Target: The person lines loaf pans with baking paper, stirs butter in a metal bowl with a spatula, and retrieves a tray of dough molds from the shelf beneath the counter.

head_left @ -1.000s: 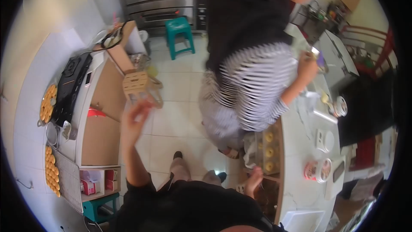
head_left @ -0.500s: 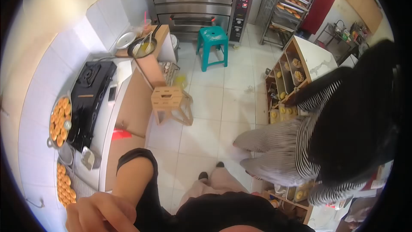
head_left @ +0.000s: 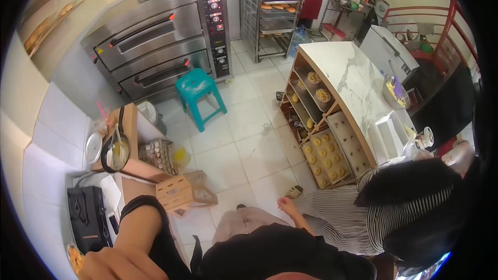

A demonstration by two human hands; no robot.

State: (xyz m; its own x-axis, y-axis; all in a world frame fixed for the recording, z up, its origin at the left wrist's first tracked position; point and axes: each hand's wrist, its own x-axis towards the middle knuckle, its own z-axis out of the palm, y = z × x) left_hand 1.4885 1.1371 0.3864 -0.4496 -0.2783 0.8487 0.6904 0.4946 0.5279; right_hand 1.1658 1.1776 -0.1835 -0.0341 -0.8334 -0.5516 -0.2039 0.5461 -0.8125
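Observation:
My left hand [head_left: 118, 265] is raised close to the camera at the bottom left. Its fingers curl inward, and whatever they may hold is hidden below the frame edge. Close to it are a pan of golden buns [head_left: 75, 257], mostly cut off, and a black gas stove [head_left: 89, 218]. My right hand [head_left: 287, 205] hangs low in front of my body, its fingers loosely bent and apart, with nothing visible in them. Beyond that hand is a co-worker's striped garment [head_left: 332, 212].
Beside me on the right stands a co-worker [head_left: 415, 212]. A marble-topped counter [head_left: 337, 72] holds trays of dough rounds [head_left: 324, 158] below. Ahead are a teal stool [head_left: 197, 88], a deck oven [head_left: 155, 36] and a bread rack [head_left: 280, 15]. A wooden stool [head_left: 179, 192] stands left.
My view has swung right, bringing more of the counter into sight and pushing the stove and buns toward the lower left. My right hand has come into view. My left hand stays raised.

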